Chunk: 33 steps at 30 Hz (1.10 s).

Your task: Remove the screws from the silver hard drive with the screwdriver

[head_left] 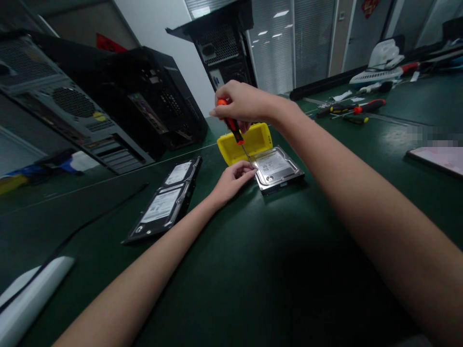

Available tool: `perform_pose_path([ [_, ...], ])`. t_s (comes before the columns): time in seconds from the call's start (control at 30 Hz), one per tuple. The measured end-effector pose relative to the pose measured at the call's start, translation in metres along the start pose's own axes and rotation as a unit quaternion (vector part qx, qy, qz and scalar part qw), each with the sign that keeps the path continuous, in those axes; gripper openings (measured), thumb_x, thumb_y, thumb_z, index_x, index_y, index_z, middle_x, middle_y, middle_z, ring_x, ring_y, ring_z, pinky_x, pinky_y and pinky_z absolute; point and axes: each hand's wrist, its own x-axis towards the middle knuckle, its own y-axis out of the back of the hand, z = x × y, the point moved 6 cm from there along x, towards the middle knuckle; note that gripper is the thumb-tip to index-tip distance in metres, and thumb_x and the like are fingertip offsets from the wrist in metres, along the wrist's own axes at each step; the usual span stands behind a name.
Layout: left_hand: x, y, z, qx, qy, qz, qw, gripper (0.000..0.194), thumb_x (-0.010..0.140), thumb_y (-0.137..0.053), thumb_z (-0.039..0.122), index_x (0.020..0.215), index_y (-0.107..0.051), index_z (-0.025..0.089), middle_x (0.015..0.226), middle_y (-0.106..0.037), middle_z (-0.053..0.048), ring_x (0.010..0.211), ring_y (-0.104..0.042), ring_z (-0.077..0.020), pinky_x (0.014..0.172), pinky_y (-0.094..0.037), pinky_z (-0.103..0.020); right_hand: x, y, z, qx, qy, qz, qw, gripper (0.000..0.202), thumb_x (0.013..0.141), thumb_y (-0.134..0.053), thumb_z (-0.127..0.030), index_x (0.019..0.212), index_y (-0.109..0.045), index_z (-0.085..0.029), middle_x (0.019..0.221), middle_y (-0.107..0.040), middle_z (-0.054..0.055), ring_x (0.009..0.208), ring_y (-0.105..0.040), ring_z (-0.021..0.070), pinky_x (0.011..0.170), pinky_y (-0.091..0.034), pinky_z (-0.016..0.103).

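A silver hard drive (277, 166) lies label up on the green table, with its left edge at the fingers of my left hand (235, 180). Those fingers are closed, thumb and fingertips pinching that edge close to the screwdriver's tip. Above it, my right hand (240, 103) grips the orange-and-black handle of a screwdriver (237, 132). The shaft slants down, its tip meeting the left edge of the drive. Just behind the drive stands a yellow open case (246, 144). Left of my left hand, two more hard drives (164, 200) lie end to end.
Opened computer cases (68, 103) stand at the left, another tower (222, 48) behind. Hand tools (356, 110) and a white glue gun-like object (385, 55) lie back right. A phone or tablet (439, 156) is at the right edge. A black cable (97, 217) crosses the left side.
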Motion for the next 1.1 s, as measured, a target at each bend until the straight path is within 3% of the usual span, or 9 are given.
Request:
perform_pose_path([
  [0.17,0.0003,0.0024,0.001,0.022,-0.008,0.018,1.0,0.03,0.09,-0.048,0.042,0.093,-0.06,0.014,0.082,-0.06,-0.003,0.077,-0.054,-0.0132,0.071,-0.041,-0.024,0.0003,-0.0023,-0.0034,0.011,-0.019,-0.007,1.0,0.019,0.083,-0.05,-0.034,0.078,-0.055,-0.016,0.07,-0.059,0.007,0.053,-0.056,0.0096,0.051,-0.048,0.024],
  [0.3,0.0025,0.0033,-0.0045,-0.016,0.003,0.021,1.0,0.041,0.095,-0.034,0.045,0.093,-0.059,0.013,0.079,-0.06,-0.003,0.073,-0.053,-0.0123,0.066,-0.039,-0.024,0.001,-0.0029,-0.0007,-0.001,-0.043,0.003,0.999,0.017,0.086,-0.05,-0.032,0.088,-0.054,-0.016,0.067,-0.055,0.004,0.054,-0.054,0.0087,0.05,-0.045,0.021],
  [0.5,0.0032,0.003,-0.0034,-0.01,-0.008,0.021,1.0,0.034,0.095,-0.038,0.04,0.087,-0.058,0.013,0.077,-0.058,-0.003,0.071,-0.052,-0.0118,0.066,-0.039,-0.023,0.0023,-0.003,0.0001,-0.01,-0.025,0.005,1.0,0.023,0.087,-0.047,-0.031,0.105,-0.053,-0.018,0.077,-0.059,0.006,0.057,-0.054,0.0095,0.046,-0.042,0.02],
  [0.63,0.0037,0.0026,-0.0018,0.002,-0.017,0.018,1.0,0.033,0.094,-0.038,0.037,0.088,-0.059,0.013,0.077,-0.058,-0.003,0.072,-0.052,-0.0123,0.068,-0.041,-0.024,0.0018,-0.0045,-0.002,-0.01,-0.031,-0.008,0.999,0.019,0.086,-0.047,-0.031,0.095,-0.054,-0.015,0.072,-0.058,0.005,0.051,-0.053,0.0078,0.043,-0.041,0.018],
  [0.83,0.0036,0.0026,-0.0046,0.014,-0.019,0.017,1.0,0.025,0.091,-0.047,0.035,0.094,-0.059,0.013,0.078,-0.058,-0.003,0.075,-0.053,-0.013,0.071,-0.042,-0.025,0.0035,-0.0084,-0.0013,0.009,-0.044,-0.019,0.999,0.017,0.087,-0.044,-0.032,0.079,-0.044,-0.017,0.065,-0.056,0.005,0.04,-0.049,0.0082,0.037,-0.041,0.021],
  [1.1,0.0013,0.0025,-0.005,0.014,-0.016,0.013,1.0,0.023,0.088,-0.051,0.034,0.095,-0.059,0.013,0.08,-0.06,-0.003,0.077,-0.055,-0.0139,0.075,-0.043,-0.027,0.001,-0.0061,0.0007,0.005,-0.072,-0.004,0.997,0.017,0.088,-0.045,-0.031,0.078,-0.043,-0.017,0.066,-0.057,0.006,0.046,-0.055,0.0112,0.04,-0.041,0.021],
])
